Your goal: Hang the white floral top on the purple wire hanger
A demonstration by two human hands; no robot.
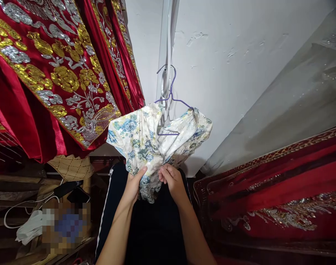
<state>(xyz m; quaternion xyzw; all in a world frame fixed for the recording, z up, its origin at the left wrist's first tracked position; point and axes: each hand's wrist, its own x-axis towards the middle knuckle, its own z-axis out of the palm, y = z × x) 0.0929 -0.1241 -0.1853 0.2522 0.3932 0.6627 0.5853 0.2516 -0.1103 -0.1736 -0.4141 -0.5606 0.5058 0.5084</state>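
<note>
Gripping the bunched floral garment (146,143) from below, left hand (135,184) and right hand (172,180) are closed on it.

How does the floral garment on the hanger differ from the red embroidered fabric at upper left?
The floral garment is pale with blue flowers; the red embroidered fabric is deep red with gold and silver motifs. The garment is bunched on a purple hanger, gripped by the left hand and right hand; the red fabric hangs spread out, untouched. Both are patterned cloth.

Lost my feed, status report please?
Left hand and right hand both grip bunched white floral cloth. Cloth on purple wire hanger. Nothing in the way.
</note>
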